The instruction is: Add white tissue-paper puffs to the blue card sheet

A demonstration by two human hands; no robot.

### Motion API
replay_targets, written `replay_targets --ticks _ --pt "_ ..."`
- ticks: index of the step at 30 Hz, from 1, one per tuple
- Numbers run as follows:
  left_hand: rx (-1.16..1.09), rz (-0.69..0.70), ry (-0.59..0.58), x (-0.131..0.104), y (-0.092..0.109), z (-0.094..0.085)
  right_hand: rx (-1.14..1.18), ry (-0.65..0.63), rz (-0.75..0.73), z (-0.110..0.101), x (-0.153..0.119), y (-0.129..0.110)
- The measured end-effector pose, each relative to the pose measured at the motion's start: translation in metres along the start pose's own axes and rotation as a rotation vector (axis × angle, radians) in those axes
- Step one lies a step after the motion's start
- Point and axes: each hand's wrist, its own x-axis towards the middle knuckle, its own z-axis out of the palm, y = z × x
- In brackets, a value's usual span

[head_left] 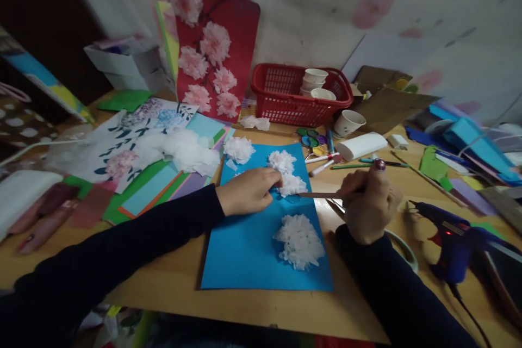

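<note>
Both hands (248, 191) (369, 204) mid-sheet, blue paper (244, 250) edges open

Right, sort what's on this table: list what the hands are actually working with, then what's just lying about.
In use:
left hand pressing a white tissue flower
right hand holding a thin stick
blue card
other white tissue flowers

Lying about:
glue gun
red basket of paper cups
markers
red flower picture

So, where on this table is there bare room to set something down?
Bare wood lies along the near table edge, left of the blue sheet. That sheet's lower left is bare too. It is crowded around the red basket and beside the glue gun.
</note>
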Motion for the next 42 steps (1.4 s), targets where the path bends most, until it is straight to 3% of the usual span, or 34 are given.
replay_targets --ticks 3,6,19,28,32,37,42 --pt "-0.008 -0.01 0.002 0.0 -0.001 -0.001 0.055 0.077 0.086 0.003 -0.003 -0.002" --pt "0.009 -0.015 0.01 0.0 0.0 0.0 -0.019 0.003 0.124 0.007 -0.009 -0.007" --pt "0.022 0.013 -0.004 0.0 0.0 0.001 -0.204 -0.106 -0.019 0.011 -0.014 -0.014" --pt "0.023 0.046 -0.015 -0.001 -0.004 0.0 -0.198 -0.15 0.004 0.021 -0.015 -0.018" --pt "0.033 0.05 -0.017 -0.001 -0.003 -0.001 -0.112 -0.084 0.128 0.018 -0.011 -0.015" --pt "0.011 0.028 -0.039 -0.001 -0.001 -0.003 0.157 0.049 0.312 0.009 -0.001 -0.011" --pt "0.012 0.039 -0.069 0.0 0.001 -0.01 0.403 -0.028 0.371 0.004 0.006 0.002"
